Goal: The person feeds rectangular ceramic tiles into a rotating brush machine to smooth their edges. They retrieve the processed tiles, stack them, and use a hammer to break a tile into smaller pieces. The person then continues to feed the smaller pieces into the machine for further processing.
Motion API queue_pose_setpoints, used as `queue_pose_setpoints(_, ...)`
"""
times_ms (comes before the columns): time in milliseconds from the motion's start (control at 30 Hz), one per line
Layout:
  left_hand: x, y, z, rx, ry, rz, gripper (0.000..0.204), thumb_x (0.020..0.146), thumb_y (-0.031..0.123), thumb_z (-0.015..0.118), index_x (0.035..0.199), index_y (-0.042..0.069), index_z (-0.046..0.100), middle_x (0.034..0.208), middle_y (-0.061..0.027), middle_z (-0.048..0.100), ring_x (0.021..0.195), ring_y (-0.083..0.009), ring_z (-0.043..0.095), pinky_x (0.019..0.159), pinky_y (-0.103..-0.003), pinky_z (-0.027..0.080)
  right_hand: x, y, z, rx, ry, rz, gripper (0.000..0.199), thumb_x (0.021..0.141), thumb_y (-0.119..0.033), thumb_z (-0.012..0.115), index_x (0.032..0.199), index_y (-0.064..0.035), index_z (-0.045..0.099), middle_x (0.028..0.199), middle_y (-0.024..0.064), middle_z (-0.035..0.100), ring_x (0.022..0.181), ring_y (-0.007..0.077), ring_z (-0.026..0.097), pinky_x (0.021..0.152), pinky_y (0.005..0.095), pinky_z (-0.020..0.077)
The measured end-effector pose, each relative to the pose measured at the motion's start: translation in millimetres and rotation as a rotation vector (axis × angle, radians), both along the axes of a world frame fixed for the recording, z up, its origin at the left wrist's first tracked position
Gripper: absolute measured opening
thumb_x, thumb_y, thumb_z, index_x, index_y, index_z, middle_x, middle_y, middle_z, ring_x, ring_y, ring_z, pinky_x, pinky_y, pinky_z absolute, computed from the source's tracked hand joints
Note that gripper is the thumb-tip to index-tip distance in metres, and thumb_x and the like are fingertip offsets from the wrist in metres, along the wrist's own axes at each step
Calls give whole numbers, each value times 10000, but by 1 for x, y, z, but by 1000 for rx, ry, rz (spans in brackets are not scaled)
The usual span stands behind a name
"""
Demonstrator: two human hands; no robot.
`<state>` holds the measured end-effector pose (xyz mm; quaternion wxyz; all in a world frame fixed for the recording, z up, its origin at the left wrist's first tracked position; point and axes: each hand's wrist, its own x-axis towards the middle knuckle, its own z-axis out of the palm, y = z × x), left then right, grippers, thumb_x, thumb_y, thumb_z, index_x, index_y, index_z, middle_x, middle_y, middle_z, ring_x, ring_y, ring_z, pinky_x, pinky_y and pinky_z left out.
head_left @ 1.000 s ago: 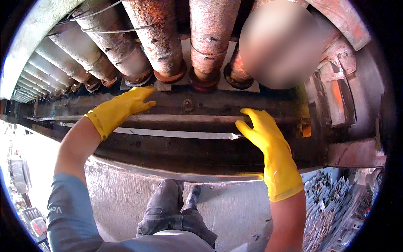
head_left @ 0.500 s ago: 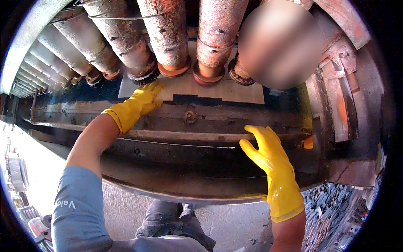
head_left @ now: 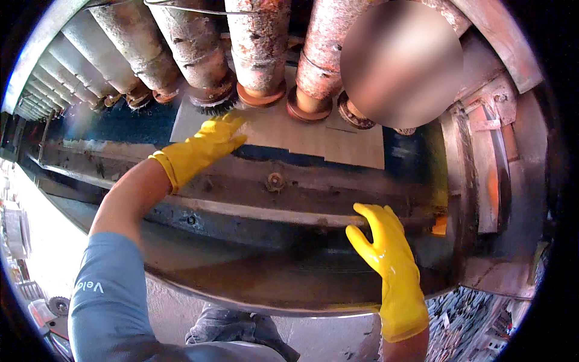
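Note:
My left hand (head_left: 212,140), in a yellow rubber glove, reaches over the machine bed with its fingers stretched out. Its fingertips are at the front of several pale, flat slabs (head_left: 344,148), close beneath a head with dark bristles (head_left: 216,108). Whether the fingers press on the slab or only hover over it, I cannot tell. My right hand (head_left: 386,241), gloved in the same way, has its thumb and fingers apart and holds nothing. It is beside the long metal rail (head_left: 277,214) along the front of the bed. The slabs lie side by side with a stepped front edge.
A row of thick, rust-stained cylinders (head_left: 259,51) hangs over the slabs and runs to the far left. The slabs lie on a dark blue wet surface (head_left: 108,133). A bolt (head_left: 275,181) juts from the bed. Metal framework (head_left: 497,163) stands at the right. One area is blurred.
The whole view has shifted and tilted slightly. My right hand appears lower in the picture, still spread. The fingers of my left hand remain stretched toward the slabs.

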<state>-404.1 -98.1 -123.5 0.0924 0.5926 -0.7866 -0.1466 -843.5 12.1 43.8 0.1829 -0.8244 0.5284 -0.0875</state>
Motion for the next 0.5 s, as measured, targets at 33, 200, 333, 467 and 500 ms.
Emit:
queue_pose_setpoints(33,-4,-5,-7,-52,-3,75,594,987,360,581,1490,75,447,1497,-267,476,1319,-442,520,1090,-496,448,1,2,2,11,1,4,470,884,-264,768,1289,-68,634,1298,163,661,1276,371,563,1186,509,331)
queue_pose_setpoints(200,-41,-63,-34,96,-127,343,396,963,331,578,1275,106,669,1261,-159,691,1150,-381,659,960,-463,540,0,22,14,110,37,-19,479,882,-266,763,1298,-66,635,1327,162,656,1307,377,547,1201,508,316)
queue_pose_setpoints(333,-3,-104,-113,186,-528,96,327,973,267,537,1208,164,740,1226,-101,726,1133,-290,694,965,-415,551,7,30,25,127,47,25,482,865,-245,766,1287,-49,639,1308,169,671,1276,399,573,1186,516,339)
queue_pose_setpoints(467,-24,-95,-83,-183,133,339,394,1028,301,449,1350,203,655,1316,-117,684,1189,-325,654,1016,-425,525,-4,41,22,168,43,-5,511,806,-201,795,1260,-19,647,1282,202,676,1245,425,590,1164,538,362)
queue_pose_setpoints(500,-27,-92,-71,-235,183,357,396,1027,310,452,1351,202,653,1314,-121,684,1187,-329,654,1015,-428,524,-4,43,22,174,40,-3,514,794,-191,801,1253,-13,651,1272,209,678,1236,431,594,1158,544,367)
